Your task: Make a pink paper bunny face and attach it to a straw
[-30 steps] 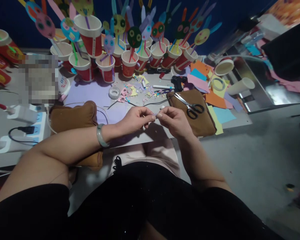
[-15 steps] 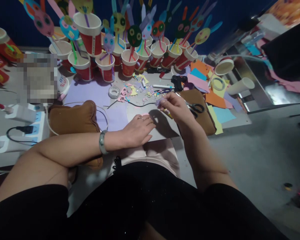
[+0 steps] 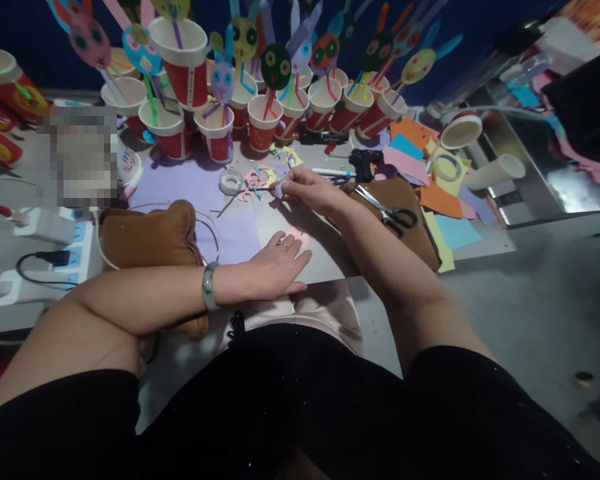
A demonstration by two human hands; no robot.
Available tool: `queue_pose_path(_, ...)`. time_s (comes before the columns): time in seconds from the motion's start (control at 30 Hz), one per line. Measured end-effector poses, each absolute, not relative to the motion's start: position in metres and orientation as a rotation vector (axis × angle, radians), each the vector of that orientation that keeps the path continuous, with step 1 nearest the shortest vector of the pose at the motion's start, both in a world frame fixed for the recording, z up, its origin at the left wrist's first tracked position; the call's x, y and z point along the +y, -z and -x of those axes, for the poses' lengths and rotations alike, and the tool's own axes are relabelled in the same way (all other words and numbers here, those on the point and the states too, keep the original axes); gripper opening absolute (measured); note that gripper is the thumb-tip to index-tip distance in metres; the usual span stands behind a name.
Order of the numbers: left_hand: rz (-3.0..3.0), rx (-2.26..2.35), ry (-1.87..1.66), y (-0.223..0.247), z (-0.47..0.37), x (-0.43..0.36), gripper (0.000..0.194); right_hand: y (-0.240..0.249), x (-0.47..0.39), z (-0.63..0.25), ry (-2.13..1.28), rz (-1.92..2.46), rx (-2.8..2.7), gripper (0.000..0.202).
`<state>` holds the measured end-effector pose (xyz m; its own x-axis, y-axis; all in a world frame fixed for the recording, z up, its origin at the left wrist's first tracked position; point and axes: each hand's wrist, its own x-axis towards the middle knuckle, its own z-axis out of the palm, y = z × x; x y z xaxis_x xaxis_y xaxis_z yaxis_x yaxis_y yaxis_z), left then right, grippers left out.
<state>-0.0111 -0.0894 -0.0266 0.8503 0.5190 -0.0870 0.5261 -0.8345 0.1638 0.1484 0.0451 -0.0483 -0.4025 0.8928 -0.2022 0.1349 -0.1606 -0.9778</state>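
My left hand (image 3: 275, 268) rests flat at the table's front edge with its fingers spread, holding nothing. Just beyond its fingertips lies a small pink paper piece (image 3: 300, 235), partly covered. My right hand (image 3: 307, 189) is closed in a pinch on a small light purple paper piece (image 3: 279, 189), over the table beside the paper scraps (image 3: 255, 180). A roll of clear tape (image 3: 231, 181) lies left of those scraps. Purple sheets (image 3: 180, 180) are spread further left. Under my right forearm a pair of scissors (image 3: 395, 217) lies on a brown cushion (image 3: 420, 227).
Several red paper cups (image 3: 265, 127) with paper animal faces on straws line the back. A white marker (image 3: 333, 172) and a black glue gun (image 3: 365, 163) lie before them. Coloured paper (image 3: 407, 163) is piled right; a second brown cushion (image 3: 147, 233) and power strip (image 3: 80, 250) are left.
My right hand has moved left with the purple paper piece, toward the scraps. My left hand's fingers have spread wider, baring more of the pink paper. The view has shifted slightly.
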Motion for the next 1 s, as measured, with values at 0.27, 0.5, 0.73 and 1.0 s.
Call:
queue_pose_path(0.27, -2.878, 0.8, -0.057, 0.033, 0.011, -0.093, 0.057, 0.028, 0.025, -0.151, -1.883, 1.1, -1.618, 0.023)
queue_pose_path(0.5, -2.886, 0.758, -0.042, 0.03, 0.012, -0.092, 0.055, 0.044, 0.036, -0.139, -1.76, 1.124, -1.492, 0.025)
queue_pose_path(0.73, -2.879, 0.773, -0.072, 0.03, 0.012, -0.093, 0.053, 0.036, 0.026, -0.148, -1.932, 1.069, -1.581, 0.025)
queue_pose_path(1.0, -2.887, 0.759, -0.059, 0.031, 0.012, -0.091, 0.05, 0.045, 0.044, -0.145, -1.659, 1.141, -1.41, 0.024)
